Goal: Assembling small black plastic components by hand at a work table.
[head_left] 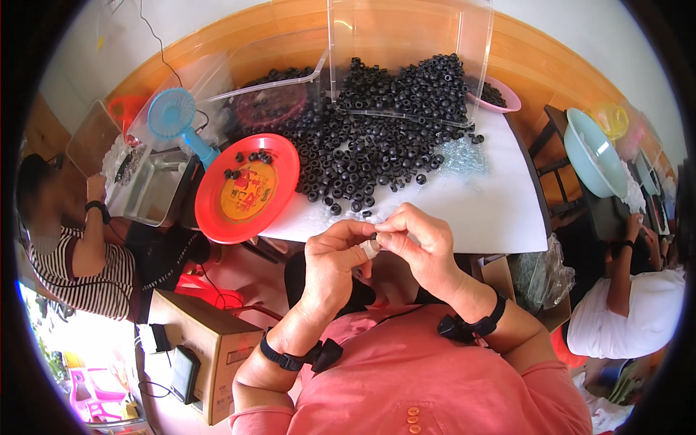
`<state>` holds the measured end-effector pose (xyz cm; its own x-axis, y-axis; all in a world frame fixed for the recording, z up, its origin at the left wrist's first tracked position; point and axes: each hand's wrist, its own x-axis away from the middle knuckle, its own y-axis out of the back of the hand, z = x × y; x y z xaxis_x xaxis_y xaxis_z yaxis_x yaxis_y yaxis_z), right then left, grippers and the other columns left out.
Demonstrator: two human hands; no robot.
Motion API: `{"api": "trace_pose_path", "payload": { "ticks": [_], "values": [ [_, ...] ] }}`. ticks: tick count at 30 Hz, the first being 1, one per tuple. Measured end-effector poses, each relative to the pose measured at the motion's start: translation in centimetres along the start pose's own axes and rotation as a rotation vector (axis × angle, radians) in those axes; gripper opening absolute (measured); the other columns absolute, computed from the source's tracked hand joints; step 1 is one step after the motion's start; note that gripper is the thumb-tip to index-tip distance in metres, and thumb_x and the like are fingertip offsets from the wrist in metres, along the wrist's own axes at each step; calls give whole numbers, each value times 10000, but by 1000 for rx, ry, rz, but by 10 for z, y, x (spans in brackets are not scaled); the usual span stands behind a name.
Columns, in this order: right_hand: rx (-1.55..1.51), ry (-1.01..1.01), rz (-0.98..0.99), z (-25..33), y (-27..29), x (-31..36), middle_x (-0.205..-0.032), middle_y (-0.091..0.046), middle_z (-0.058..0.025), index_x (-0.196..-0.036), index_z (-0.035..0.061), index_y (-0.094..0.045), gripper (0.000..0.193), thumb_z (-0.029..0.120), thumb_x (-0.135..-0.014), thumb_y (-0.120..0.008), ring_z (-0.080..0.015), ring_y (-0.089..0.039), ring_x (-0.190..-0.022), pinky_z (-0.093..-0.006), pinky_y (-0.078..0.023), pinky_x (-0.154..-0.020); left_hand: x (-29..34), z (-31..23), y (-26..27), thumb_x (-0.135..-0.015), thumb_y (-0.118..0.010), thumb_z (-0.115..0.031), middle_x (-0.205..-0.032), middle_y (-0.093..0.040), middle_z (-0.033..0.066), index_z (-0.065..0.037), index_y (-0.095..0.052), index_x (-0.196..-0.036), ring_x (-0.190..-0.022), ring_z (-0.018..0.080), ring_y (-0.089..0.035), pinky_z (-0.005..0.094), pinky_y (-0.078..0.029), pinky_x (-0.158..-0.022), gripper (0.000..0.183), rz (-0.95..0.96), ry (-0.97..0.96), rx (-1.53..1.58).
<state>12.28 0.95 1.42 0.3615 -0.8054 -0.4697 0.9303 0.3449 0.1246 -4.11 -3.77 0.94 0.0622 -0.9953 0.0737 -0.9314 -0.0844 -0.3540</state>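
My left hand [330,261] and my right hand [426,248] meet fingertip to fingertip just past the table's near edge. Both are closed in a pinch, and a small black part [374,236] shows between the fingertips, mostly covered by them. A white wrap [370,249] circles a digit of the left hand. Right beyond the fingers spreads a large heap of small black ring-shaped plastic parts [355,156]. To its right lies a pile of tiny clear bluish pieces [462,161]. A red plate [286,192] with several black parts on it stands to the left.
A clear bin [406,29] lies tipped at the back, black parts spilling out. A pink bowl [511,98] is beside it. A blue fan [172,112] stands behind the plate. One person [94,254] sits at left, another [627,312] at right. A cardboard box [192,344] stands at lower left.
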Motion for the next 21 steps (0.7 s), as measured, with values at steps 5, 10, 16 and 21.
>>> {"api": "trace_pose_path", "payload": {
  "ticks": [5,10,16,21],
  "values": [
    [452,421,69,-1,-5,2,-787,-575,-94,-990,55,-677,201,84,-804,-746,-300,-585,-680,-401,-477,-608,9,-2,16,-867,-679,48,-864,-689,107,60,-667,-1033,-604,127,-585,237,-468,-528,166,-7,25,65],
    [711,407,77,-4,0,-25,-739,-606,-71,-851,88,-612,120,83,-790,-715,-289,-615,-643,-406,-470,-575,15,-4,36,-878,-662,39,-877,-689,162,84,-662,-1055,-650,156,-615,250,-491,-518,183,-74,-57,140],
    [1157,241,300,-17,-9,-40,-722,-650,-87,-825,71,-597,145,53,-695,-658,-275,-673,-665,-404,-509,-598,19,-4,32,-881,-654,47,-905,-684,155,82,-660,-1090,-698,161,-628,257,-502,-527,213,-55,-34,135],
    [1012,307,197,6,22,-37,-775,-631,-102,-799,65,-607,109,44,-718,-677,-301,-649,-710,-420,-499,-628,18,-5,33,-882,-653,49,-912,-681,150,78,-668,-1095,-708,164,-630,257,-503,-530,215,-48,-55,161]
  ]
}}
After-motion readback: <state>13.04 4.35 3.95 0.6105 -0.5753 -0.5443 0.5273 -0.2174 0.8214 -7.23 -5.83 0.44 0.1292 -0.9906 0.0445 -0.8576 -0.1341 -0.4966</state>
